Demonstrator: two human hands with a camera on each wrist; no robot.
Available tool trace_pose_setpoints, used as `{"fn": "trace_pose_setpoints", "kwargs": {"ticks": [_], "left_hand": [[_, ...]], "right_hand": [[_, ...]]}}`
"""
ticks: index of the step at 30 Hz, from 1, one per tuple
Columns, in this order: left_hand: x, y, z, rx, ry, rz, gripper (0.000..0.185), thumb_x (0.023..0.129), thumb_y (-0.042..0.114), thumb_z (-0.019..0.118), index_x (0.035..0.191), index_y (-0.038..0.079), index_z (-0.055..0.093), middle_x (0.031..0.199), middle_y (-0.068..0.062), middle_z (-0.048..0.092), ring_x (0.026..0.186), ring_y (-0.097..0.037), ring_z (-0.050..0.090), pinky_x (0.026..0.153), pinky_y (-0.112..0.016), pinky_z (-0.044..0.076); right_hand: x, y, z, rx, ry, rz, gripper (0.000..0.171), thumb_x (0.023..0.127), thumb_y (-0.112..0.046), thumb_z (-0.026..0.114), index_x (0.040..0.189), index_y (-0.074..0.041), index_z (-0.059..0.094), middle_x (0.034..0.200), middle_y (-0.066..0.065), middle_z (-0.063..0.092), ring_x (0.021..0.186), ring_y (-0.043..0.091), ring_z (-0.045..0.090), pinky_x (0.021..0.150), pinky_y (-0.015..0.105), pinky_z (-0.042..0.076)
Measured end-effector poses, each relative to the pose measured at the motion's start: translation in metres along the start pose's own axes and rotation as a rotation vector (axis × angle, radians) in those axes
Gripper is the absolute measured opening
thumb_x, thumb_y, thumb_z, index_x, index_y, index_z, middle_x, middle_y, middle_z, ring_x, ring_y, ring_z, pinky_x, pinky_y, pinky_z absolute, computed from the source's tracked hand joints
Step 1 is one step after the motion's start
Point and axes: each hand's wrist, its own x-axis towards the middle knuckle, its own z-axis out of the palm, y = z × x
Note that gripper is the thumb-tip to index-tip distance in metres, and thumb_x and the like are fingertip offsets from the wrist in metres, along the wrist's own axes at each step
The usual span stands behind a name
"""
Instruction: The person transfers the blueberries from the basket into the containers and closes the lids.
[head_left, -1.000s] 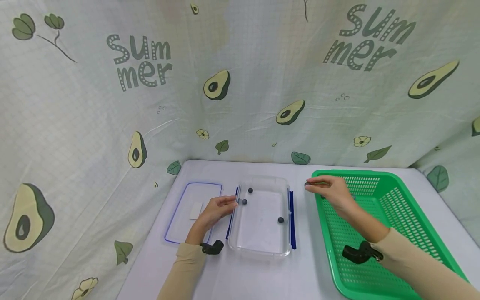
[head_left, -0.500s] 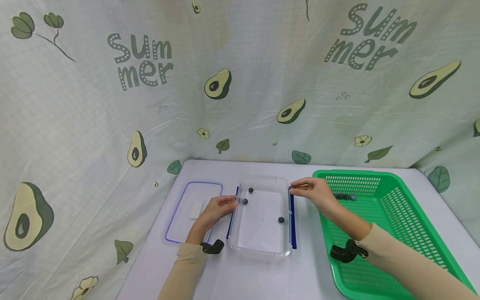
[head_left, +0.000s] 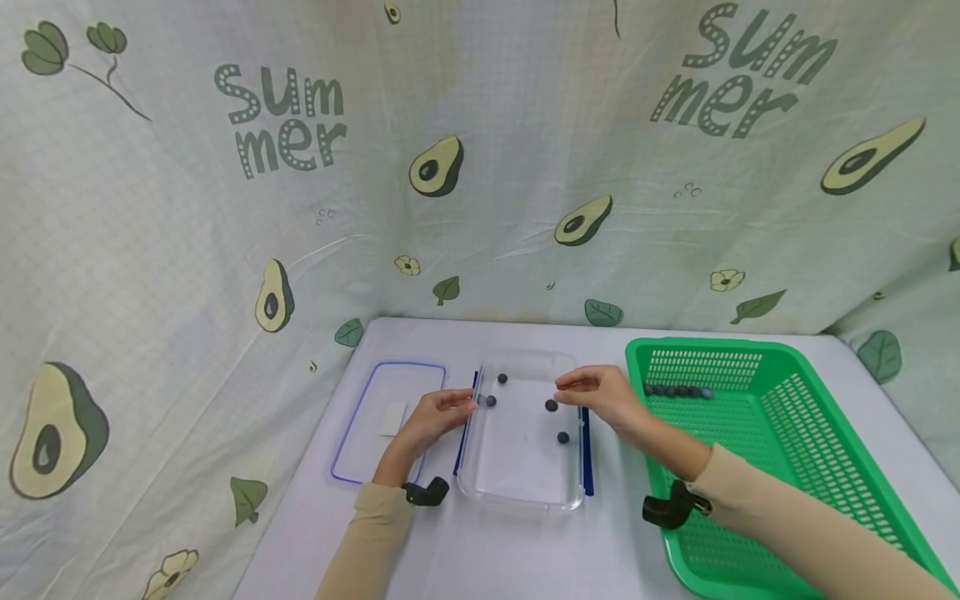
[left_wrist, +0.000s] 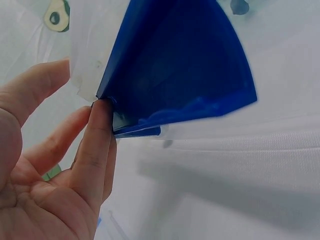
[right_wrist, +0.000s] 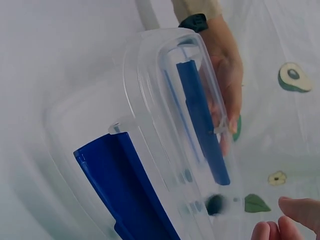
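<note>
My left hand holds the left rim of a clear plastic container, its fingers against the blue side latch. Over the container's right side, my right hand has its fingertips apart, with nothing between them. Just below those fingertips, a dark round blueberry is clear of the hand; it looks blurred in the right wrist view. Other blueberries lie inside the container: two near its left wall, one toward the right.
A green basket stands on the right, with a row of several blueberries along its far side. Left of the container lies a clear lid with a blue seal. A printed cloth hangs behind the white table.
My right hand has moved left from the basket's edge to over the container and let go of the blueberry. The left hand has stayed at the rim.
</note>
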Motion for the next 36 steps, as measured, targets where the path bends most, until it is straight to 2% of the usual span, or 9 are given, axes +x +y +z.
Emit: {"fn": "trace_pose_setpoints", "kwargs": {"ticks": [5, 9, 17, 22, 29, 36], "left_hand": [[0.002, 0.0, 0.0, 0.001, -0.01, 0.003, 0.046, 0.093, 0.014, 0.072, 0.133, -0.006, 0.059, 0.112, -0.01, 0.066, 0.104, -0.015, 0.064, 0.095, -0.029, 0.054], [0.003, 0.0, 0.0, 0.009, -0.012, 0.003, 0.046, 0.094, 0.014, 0.072, 0.133, -0.006, 0.058, 0.112, -0.01, 0.066, 0.103, -0.015, 0.064, 0.095, -0.029, 0.054], [0.004, 0.001, 0.0, -0.005, -0.008, -0.008, 0.046, 0.092, 0.016, 0.074, 0.133, -0.002, 0.061, 0.114, -0.009, 0.065, 0.104, -0.015, 0.064, 0.094, -0.028, 0.054], [0.005, 0.0, -0.001, 0.006, -0.011, 0.003, 0.048, 0.093, 0.016, 0.074, 0.134, -0.004, 0.059, 0.113, -0.01, 0.065, 0.104, -0.016, 0.064, 0.094, -0.029, 0.054], [0.004, 0.0, -0.001, 0.009, -0.003, -0.002, 0.047, 0.093, 0.017, 0.073, 0.134, -0.002, 0.06, 0.116, -0.011, 0.065, 0.107, -0.017, 0.063, 0.095, -0.029, 0.053], [0.003, -0.002, -0.002, 0.009, 0.0, 0.007, 0.048, 0.093, 0.017, 0.074, 0.134, -0.003, 0.059, 0.116, -0.012, 0.065, 0.107, -0.018, 0.064, 0.095, -0.03, 0.054]], "right_hand": [[0.0, -0.001, 0.005, 0.04, -0.005, 0.017, 0.023, 0.088, -0.008, 0.077, 0.107, 0.003, 0.072, 0.102, 0.013, 0.074, 0.094, 0.021, 0.069, 0.095, 0.04, 0.054], [0.0, -0.003, 0.003, 0.033, -0.001, 0.011, 0.024, 0.088, -0.01, 0.077, 0.108, 0.003, 0.072, 0.102, 0.013, 0.074, 0.093, 0.02, 0.069, 0.095, 0.039, 0.054], [-0.002, -0.007, -0.012, 0.067, 0.017, -0.02, 0.031, 0.088, -0.013, 0.078, 0.112, 0.005, 0.071, 0.109, 0.016, 0.072, 0.095, 0.015, 0.068, 0.092, 0.028, 0.054], [-0.003, -0.007, -0.023, 0.079, 0.031, -0.019, 0.032, 0.089, -0.013, 0.077, 0.114, 0.005, 0.07, 0.114, 0.019, 0.07, 0.096, 0.014, 0.068, 0.089, 0.024, 0.054], [-0.006, -0.002, -0.042, 0.112, 0.08, -0.026, 0.039, 0.089, -0.016, 0.077, 0.119, 0.008, 0.067, 0.108, 0.01, 0.073, 0.096, 0.009, 0.068, 0.087, 0.018, 0.053], [-0.014, 0.008, -0.065, 0.171, 0.119, -0.037, 0.042, 0.09, -0.018, 0.077, 0.121, 0.008, 0.065, 0.103, -0.001, 0.073, 0.095, 0.006, 0.068, 0.089, 0.023, 0.054]]}}
